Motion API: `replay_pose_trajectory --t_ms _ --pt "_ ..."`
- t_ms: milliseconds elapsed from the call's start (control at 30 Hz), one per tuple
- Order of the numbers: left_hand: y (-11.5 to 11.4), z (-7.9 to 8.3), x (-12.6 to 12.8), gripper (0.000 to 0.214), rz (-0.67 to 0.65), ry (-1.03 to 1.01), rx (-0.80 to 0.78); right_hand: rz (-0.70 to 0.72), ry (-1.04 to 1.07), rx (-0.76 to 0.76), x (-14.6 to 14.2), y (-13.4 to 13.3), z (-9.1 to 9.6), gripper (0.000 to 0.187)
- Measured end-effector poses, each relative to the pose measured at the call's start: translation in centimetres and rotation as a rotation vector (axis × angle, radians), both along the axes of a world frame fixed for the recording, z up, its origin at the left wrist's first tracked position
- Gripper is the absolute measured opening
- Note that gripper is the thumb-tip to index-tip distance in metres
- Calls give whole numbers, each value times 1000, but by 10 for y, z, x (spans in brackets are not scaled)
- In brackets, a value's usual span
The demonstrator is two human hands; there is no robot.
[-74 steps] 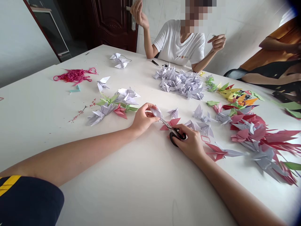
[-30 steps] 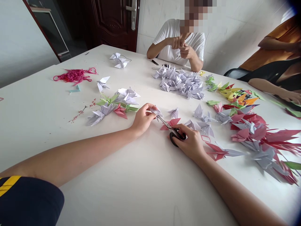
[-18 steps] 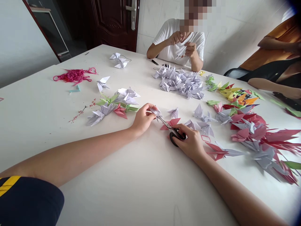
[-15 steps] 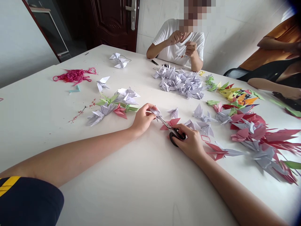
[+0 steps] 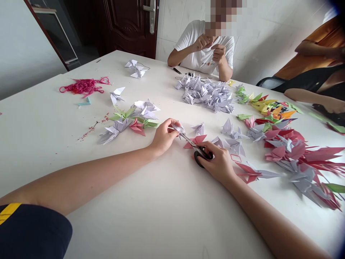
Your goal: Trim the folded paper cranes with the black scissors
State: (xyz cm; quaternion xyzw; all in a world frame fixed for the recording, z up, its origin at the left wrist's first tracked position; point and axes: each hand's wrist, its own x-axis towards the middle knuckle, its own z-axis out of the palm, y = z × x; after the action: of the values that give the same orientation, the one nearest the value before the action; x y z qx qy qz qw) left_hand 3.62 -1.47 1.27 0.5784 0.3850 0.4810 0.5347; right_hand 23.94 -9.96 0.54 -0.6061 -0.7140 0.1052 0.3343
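Note:
Pinched between the fingers of my left hand (image 5: 165,135) is a small pale lilac folded paper crane (image 5: 178,127), partly hidden by the fingers. My right hand (image 5: 217,160) is closed around the black handles of a pair of scissors (image 5: 199,153). The scissors' blades touch the paper crane at my left fingertips. Under and beside the blades lies a red paper crane (image 5: 198,140). Loose lilac cranes (image 5: 235,145) rest just past my right hand. To the left of my left hand sits a group of lilac, green and red cranes (image 5: 137,126).
A big heap of lilac cranes (image 5: 206,91) stands at the back. Red, lilac and yellow cranes (image 5: 291,147) spread along the right. Pink yarn (image 5: 84,86) and red bits (image 5: 87,133) lie on the left. A person in a white shirt (image 5: 199,46) sits opposite; others are at the right.
Both hands keep nearly the same pose, the scissors still at the lilac crane. The view has shifted very slightly.

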Motion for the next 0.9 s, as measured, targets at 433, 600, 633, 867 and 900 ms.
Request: replay_pose_trajectory --t_ms 433,600,633,867,900 --pt "-3 2 0 12 -16 130 70 0 -18 -5 -2 -1 5 24" --pt "-4 3 1 11 -8 110 58 5 -17 -3 0 -1 4 24" --pt "-4 2 1 11 -10 103 55 8 -17 -1 0 -1 4 24" --pt "-2 -1 0 12 -7 30 44 5 7 -13 -2 0 5 25" --pt "-1 -1 0 13 6 12 36 1 4 -18 -2 0 5 25"
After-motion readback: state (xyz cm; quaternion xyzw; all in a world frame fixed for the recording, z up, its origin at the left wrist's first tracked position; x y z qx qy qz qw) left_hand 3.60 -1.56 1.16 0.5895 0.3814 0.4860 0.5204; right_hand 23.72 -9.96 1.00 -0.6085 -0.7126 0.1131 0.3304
